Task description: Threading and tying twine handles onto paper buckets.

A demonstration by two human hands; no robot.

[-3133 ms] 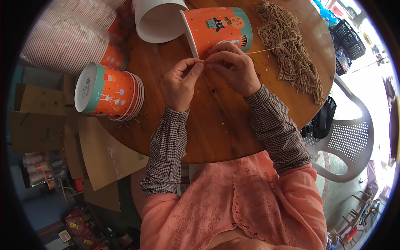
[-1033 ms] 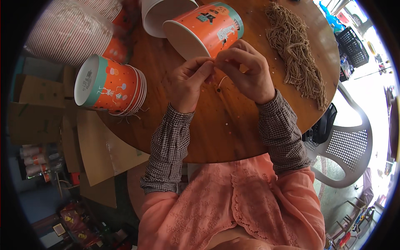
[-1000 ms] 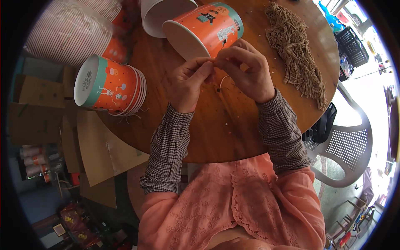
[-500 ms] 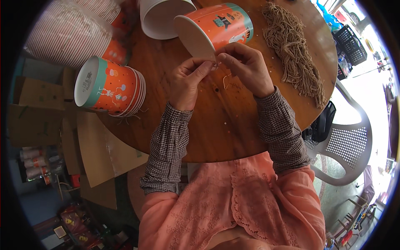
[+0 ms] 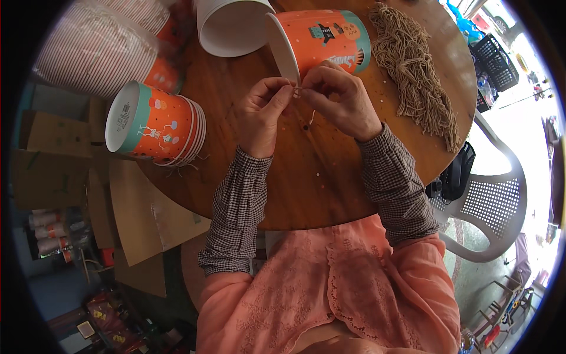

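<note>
An orange paper bucket (image 5: 315, 40) with a teal band and cartoon figures lies on its side beyond my hands, its open mouth facing left. Right by its rim, my left hand (image 5: 259, 118) and my right hand (image 5: 346, 103) meet, thumb and forefinger pinched on each. Between the fingertips is a thin light cord, and its loose tail (image 5: 312, 117) dangles below my right fingers. Whether the cord passes through the bucket's wall is hidden by my fingers. To the right lies a thick bundle of tan cords (image 5: 415, 76).
At left, a nested stack of orange buckets (image 5: 156, 124) lies sideways near the round wooden table's edge (image 5: 283, 224). Behind it are plastic-wrapped bucket stacks (image 5: 97, 53). A white bucket (image 5: 233, 29) sits at the back. Cardboard boxes (image 5: 132, 206) stand left, a plastic chair (image 5: 489, 200) right.
The orange bucket has shifted right and turned slightly. My right hand has come a little nearer to me, and the cord's tail now hangs further left.
</note>
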